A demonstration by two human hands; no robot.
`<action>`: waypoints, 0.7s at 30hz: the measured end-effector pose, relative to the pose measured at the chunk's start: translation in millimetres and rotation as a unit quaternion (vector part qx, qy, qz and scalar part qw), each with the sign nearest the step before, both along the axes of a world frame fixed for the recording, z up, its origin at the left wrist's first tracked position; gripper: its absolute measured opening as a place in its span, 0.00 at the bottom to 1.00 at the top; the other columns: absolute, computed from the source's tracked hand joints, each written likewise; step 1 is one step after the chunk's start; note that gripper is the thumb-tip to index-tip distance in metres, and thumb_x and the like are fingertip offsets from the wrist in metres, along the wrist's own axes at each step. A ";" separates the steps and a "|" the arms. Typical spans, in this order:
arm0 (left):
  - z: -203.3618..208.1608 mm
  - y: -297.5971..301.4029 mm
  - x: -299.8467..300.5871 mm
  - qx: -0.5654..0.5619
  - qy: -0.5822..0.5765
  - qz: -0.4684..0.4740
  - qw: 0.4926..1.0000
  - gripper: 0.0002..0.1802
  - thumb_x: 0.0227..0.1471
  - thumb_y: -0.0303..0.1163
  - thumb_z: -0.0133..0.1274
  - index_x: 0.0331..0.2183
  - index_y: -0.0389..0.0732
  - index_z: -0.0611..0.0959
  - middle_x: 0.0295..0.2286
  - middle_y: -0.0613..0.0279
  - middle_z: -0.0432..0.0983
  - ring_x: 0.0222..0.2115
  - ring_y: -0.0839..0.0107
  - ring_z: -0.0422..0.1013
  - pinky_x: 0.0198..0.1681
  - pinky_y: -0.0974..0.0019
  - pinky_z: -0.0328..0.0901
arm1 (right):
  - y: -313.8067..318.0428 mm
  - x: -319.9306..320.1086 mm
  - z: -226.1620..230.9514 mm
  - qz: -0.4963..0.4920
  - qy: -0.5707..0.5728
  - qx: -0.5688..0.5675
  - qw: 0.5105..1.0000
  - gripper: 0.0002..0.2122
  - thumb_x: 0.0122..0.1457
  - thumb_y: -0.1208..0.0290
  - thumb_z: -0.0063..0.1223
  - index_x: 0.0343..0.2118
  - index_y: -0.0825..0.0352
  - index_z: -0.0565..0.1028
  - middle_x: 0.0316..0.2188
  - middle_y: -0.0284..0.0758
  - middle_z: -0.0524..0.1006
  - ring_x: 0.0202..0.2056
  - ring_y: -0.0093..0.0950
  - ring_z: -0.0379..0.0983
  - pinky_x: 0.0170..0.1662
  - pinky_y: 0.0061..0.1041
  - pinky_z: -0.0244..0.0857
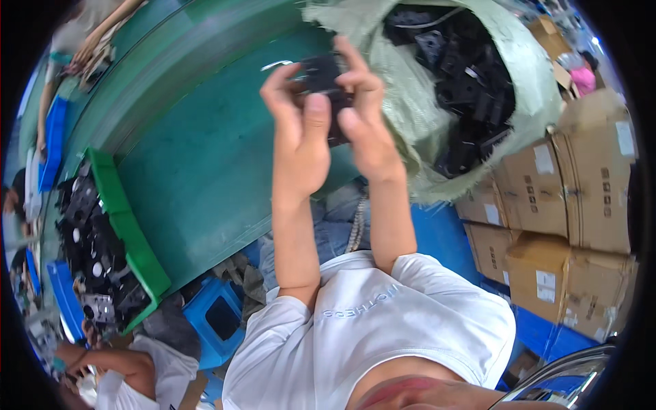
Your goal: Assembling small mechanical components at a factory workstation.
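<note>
A black plastic part (321,74), blocky and slightly blurred, is held up between both hands over the green tabletop (198,157). My left hand (299,133) grips its left side, thumb lying along the face. On the other side my right hand (372,130) has its thumb and fingers closed on it, the index finger stretched upward. A thin, shiny, bent piece (277,65) shows beside my left fingertips; I cannot tell whether it is attached to the part. To the right of my right hand, a pale green woven sack (417,130) stands open, full of black plastic parts (471,85).
At left, a green crate (126,225) holds several black parts. Cardboard boxes (533,198) are stacked at right. A blue stool (215,321) stands below the table edge. Co-workers' arms (102,31) show at upper left, and another person (140,369) is at lower left.
</note>
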State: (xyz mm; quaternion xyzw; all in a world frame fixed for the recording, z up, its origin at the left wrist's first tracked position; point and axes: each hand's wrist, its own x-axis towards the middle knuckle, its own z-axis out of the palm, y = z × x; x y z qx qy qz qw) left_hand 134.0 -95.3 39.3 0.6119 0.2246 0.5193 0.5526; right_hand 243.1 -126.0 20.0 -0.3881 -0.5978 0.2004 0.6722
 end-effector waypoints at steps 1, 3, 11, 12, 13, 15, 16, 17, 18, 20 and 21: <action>-0.6 2.5 -6.6 0.001 -0.008 -0.011 1.000 0.25 0.62 0.35 0.43 0.56 0.37 0.58 0.43 0.48 0.64 0.39 0.67 0.64 0.45 0.64 0.62 | 3.0 -2.4 -0.9 0.002 0.004 0.008 1.000 0.19 0.62 0.67 0.39 0.55 0.63 0.58 0.65 0.48 0.51 0.61 0.39 0.53 0.59 0.35 0.52; -2.3 6.3 -10.7 -0.045 -0.063 -0.080 0.994 0.24 0.60 0.32 0.44 0.56 0.38 0.62 0.45 0.49 0.65 0.42 0.65 0.64 0.48 0.63 0.61 | 8.1 -7.0 -5.7 0.083 0.285 0.004 0.955 0.26 0.63 0.60 0.41 0.62 0.60 0.53 0.65 0.47 0.50 0.64 0.44 0.51 0.60 0.39 0.54; -1.7 -11.9 -29.7 0.199 0.172 0.096 0.960 0.29 0.44 0.24 0.55 0.50 0.34 0.69 0.46 0.49 0.69 0.43 0.55 0.69 0.48 0.59 0.64 | 11.5 0.3 -30.8 0.112 0.290 -0.083 0.947 0.21 0.65 0.60 0.36 0.55 0.70 0.63 0.56 0.49 0.65 0.56 0.47 0.64 0.56 0.42 0.62; -0.8 -11.3 -35.9 0.202 0.181 0.107 0.957 0.29 0.44 0.24 0.55 0.50 0.34 0.69 0.46 0.49 0.69 0.43 0.55 0.69 0.48 0.59 0.64 | 14.6 -8.2 -26.6 0.126 0.295 -0.082 0.944 0.21 0.65 0.60 0.36 0.55 0.70 0.63 0.56 0.49 0.65 0.56 0.47 0.64 0.56 0.42 0.62; -1.4 -10.7 -44.0 0.193 0.207 0.121 0.951 0.29 0.43 0.24 0.56 0.50 0.34 0.70 0.45 0.49 0.70 0.42 0.55 0.70 0.46 0.60 0.65 | 17.5 -18.7 -19.6 0.128 0.306 -0.076 0.940 0.20 0.65 0.61 0.36 0.54 0.70 0.64 0.55 0.49 0.66 0.56 0.46 0.64 0.56 0.42 0.61; -4.6 -12.0 -60.7 0.170 0.257 0.141 0.941 0.30 0.40 0.24 0.58 0.49 0.34 0.71 0.42 0.49 0.73 0.39 0.55 0.72 0.42 0.60 0.67 | 18.2 -37.6 -3.8 0.125 0.329 -0.069 0.933 0.19 0.65 0.63 0.36 0.51 0.71 0.65 0.53 0.50 0.68 0.55 0.46 0.66 0.57 0.41 0.61; -3.7 -14.3 -70.7 0.158 0.281 0.153 0.934 0.31 0.39 0.25 0.59 0.49 0.34 0.71 0.40 0.50 0.74 0.37 0.55 0.73 0.41 0.61 0.67 | 17.9 -43.8 -1.1 0.125 0.340 -0.067 0.929 0.18 0.64 0.63 0.36 0.50 0.71 0.66 0.52 0.50 0.69 0.54 0.45 0.66 0.57 0.40 0.61; 4.5 -16.4 -87.0 0.157 0.302 0.209 0.917 0.29 0.36 0.26 0.61 0.45 0.35 0.74 0.34 0.52 0.76 0.31 0.57 0.73 0.35 0.62 0.68 | 19.2 -45.8 -0.9 0.137 0.344 -0.068 0.926 0.18 0.64 0.63 0.36 0.50 0.71 0.66 0.52 0.50 0.69 0.54 0.45 0.66 0.57 0.40 0.61; 15.0 -17.5 -109.0 0.133 0.328 0.253 0.900 0.26 0.35 0.25 0.61 0.42 0.35 0.76 0.32 0.53 0.76 0.27 0.59 0.73 0.32 0.63 0.68 | 20.2 -44.4 -1.4 0.164 0.347 -0.076 0.920 0.17 0.64 0.64 0.37 0.49 0.71 0.66 0.51 0.49 0.70 0.53 0.44 0.67 0.56 0.39 0.61; 39.0 -14.7 -155.1 0.133 0.348 0.387 0.843 0.22 0.37 0.25 0.58 0.40 0.34 0.75 0.28 0.52 0.76 0.23 0.60 0.72 0.27 0.62 0.67 | 22.3 -33.5 -7.5 0.205 0.352 -0.089 0.909 0.15 0.63 0.66 0.38 0.47 0.71 0.67 0.49 0.49 0.71 0.50 0.42 0.69 0.55 0.37 0.62; 51.8 -16.3 -184.1 0.109 0.358 0.449 0.811 0.22 0.42 0.26 0.58 0.43 0.33 0.75 0.30 0.51 0.77 0.24 0.61 0.73 0.27 0.63 0.67 | 24.2 -30.6 -9.0 0.231 0.354 -0.096 0.901 0.15 0.62 0.67 0.38 0.46 0.72 0.68 0.48 0.49 0.72 0.48 0.41 0.70 0.55 0.36 0.62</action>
